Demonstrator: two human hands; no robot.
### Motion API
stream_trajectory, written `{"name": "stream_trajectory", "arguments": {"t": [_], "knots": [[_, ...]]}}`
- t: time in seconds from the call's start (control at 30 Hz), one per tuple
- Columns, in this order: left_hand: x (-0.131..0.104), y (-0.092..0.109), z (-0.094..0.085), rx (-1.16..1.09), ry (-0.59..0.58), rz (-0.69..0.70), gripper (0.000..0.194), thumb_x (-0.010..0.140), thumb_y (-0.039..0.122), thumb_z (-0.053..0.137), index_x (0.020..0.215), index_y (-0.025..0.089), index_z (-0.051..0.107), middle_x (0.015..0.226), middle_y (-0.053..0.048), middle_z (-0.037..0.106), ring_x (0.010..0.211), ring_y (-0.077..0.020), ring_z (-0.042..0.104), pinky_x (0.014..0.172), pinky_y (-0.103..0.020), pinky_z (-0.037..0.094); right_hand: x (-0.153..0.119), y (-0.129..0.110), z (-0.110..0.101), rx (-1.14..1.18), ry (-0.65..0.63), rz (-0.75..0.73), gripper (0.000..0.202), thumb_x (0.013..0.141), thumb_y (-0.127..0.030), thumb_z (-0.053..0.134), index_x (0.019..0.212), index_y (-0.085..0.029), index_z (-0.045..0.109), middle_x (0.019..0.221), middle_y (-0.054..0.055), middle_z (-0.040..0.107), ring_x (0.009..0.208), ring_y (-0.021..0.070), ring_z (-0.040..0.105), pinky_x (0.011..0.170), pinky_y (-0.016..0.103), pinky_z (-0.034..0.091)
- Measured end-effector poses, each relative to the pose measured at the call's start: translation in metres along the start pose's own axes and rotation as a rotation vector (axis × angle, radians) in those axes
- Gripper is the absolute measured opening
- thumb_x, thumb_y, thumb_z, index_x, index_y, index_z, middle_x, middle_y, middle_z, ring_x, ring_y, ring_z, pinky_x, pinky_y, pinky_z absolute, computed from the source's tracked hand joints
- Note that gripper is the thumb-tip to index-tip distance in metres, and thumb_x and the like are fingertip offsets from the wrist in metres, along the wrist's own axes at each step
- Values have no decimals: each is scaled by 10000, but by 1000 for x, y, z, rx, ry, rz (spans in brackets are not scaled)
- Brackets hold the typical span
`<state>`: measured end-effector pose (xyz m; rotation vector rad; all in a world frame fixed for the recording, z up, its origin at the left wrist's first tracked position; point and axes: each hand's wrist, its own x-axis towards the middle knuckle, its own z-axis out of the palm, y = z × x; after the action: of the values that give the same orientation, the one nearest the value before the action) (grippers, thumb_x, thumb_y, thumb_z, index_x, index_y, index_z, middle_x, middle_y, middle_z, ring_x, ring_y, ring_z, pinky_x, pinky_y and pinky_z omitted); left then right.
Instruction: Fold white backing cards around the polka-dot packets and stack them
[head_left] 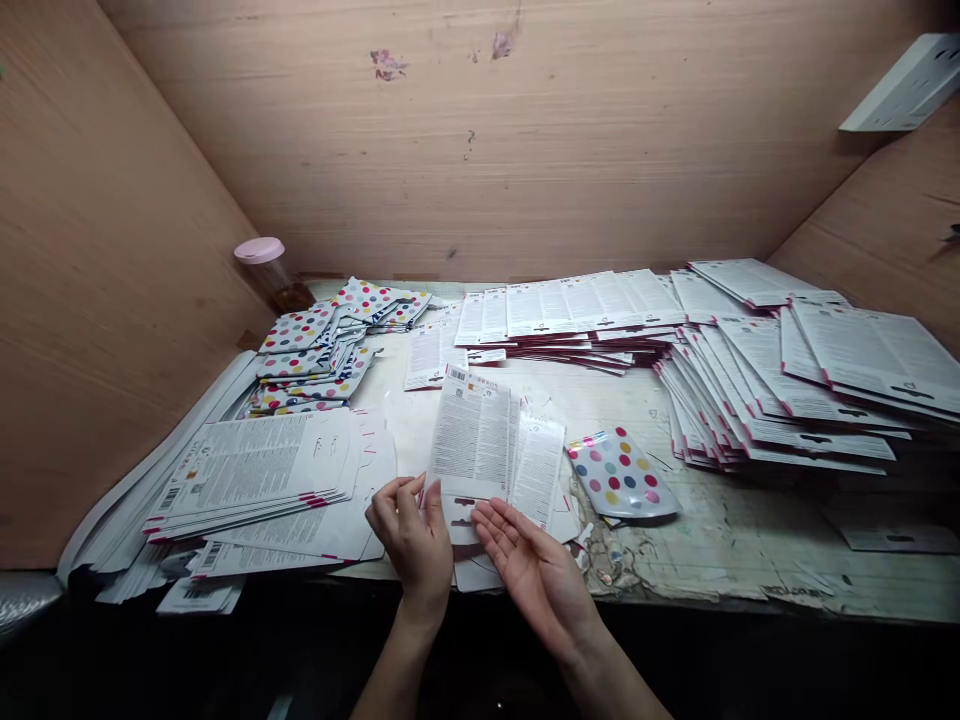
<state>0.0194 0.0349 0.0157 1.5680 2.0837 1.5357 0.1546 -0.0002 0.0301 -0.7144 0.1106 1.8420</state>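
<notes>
A white printed card sleeve (472, 435) with fine text, a barcode and a slotted hang tab lies in front of me, its tab end towards me. My left hand (412, 530) is at its lower left edge, fingers curled and thumb against the corner. My right hand (536, 575) is turned palm up, fingers stretched out, the tips at the tab's right side. More printed sleeves (541, 465) lie beneath and to the right of this one. Right of my hands rests a shiny polka-dot pouch (622, 475).
Polka-dot pouches (315, 360) are piled at the back left, near a pink-lidded jar (262, 265). Printed sleeves are stacked at the left (262, 465), along the back (577, 305) and at the right (780, 390). Wooden panels (480, 150) enclose the worn table (750, 540).
</notes>
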Motion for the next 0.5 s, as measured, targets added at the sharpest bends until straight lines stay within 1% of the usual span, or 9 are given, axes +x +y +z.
{"name": "stream_trajectory", "arguments": {"t": [0.07, 0.13, 0.17, 0.27, 0.3, 0.33, 0.37, 0.4, 0.5], "knots": [[0, 4, -4, -80, -23, -72, 198, 913, 393, 523, 909, 200, 564, 890, -74, 617, 885, -244, 613, 823, -418, 501, -2, -1, 2, 15, -15, 11, 272, 753, -207, 734, 991, -82, 689, 1095, 138, 699, 1150, 247, 614, 1100, 365, 397], [-1, 9, -8, -169, -108, -136, 199, 936, 390, 488, 975, 201, 536, 867, -52, 658, 800, -204, 663, 720, -341, 545, -3, -2, 4, 33, -32, -7, 297, 741, -216, 743, 1001, -84, 693, 1124, 139, 687, 1157, 239, 608, 1097, 350, 400], [-1, 11, -10, -237, -172, -181, 217, 922, 390, 521, 1032, 202, 526, 902, -53, 680, 812, -198, 681, 712, -322, 557, -2, -3, 5, 39, -43, -22, 300, 744, -221, 740, 1010, -90, 693, 1137, 134, 681, 1158, 230, 606, 1097, 341, 399], [-6, 16, -14, -438, -408, -292, 459, 805, 361, 692, 1192, 215, 494, 1083, -77, 688, 971, -218, 685, 845, -347, 560, 0, -8, 5, 28, -56, -31, 285, 768, -233, 719, 1026, -114, 693, 1090, 106, 687, 1086, 187, 635, 1074, 308, 412], [-10, 17, -16, -459, -465, -306, 521, 774, 346, 724, 1222, 222, 490, 1122, -80, 679, 1003, -225, 677, 881, -361, 551, 0, -9, 4, 21, -55, -18, 284, 773, -240, 715, 1029, -117, 693, 1046, 97, 692, 1036, 175, 650, 1057, 303, 424], [-15, 17, -16, -452, -496, -306, 531, 764, 338, 732, 1228, 227, 499, 1133, -78, 677, 1008, -227, 675, 895, -369, 548, 0, -11, 4, 17, -53, -3, 282, 777, -249, 713, 1025, -118, 693, 1005, 90, 693, 988, 166, 659, 1041, 302, 435], [-20, 17, -17, -439, -488, -303, 507, 768, 338, 725, 1215, 227, 513, 1124, -74, 679, 998, -226, 678, 894, -371, 550, -1, -12, 3, 17, -51, 12, 276, 779, -262, 712, 1014, -119, 694, 974, 85, 690, 951, 161, 663, 1030, 304, 441], [-25, 18, -17, -428, -439, -306, 477, 772, 341, 718, 1193, 226, 526, 1104, -69, 683, 978, -222, 682, 884, -368, 556, -4, -13, 3, 20, -51, 24, 267, 783, -280, 710, 996, -120, 695, 960, 85, 686, 935, 161, 662, 1027, 309, 441], [-38, 20, -17, -446, -234, -345, 401, 774, 355, 715, 1112, 223, 546, 1019, -46, 693, 909, -198, 691, 842, -334, 572, -12, -15, 5, 41, -76, 24, 265, 807, -342, 691, 961, -127, 688, 1009, 102, 680, 993, 177, 650, 1049, 329, 416]]}}
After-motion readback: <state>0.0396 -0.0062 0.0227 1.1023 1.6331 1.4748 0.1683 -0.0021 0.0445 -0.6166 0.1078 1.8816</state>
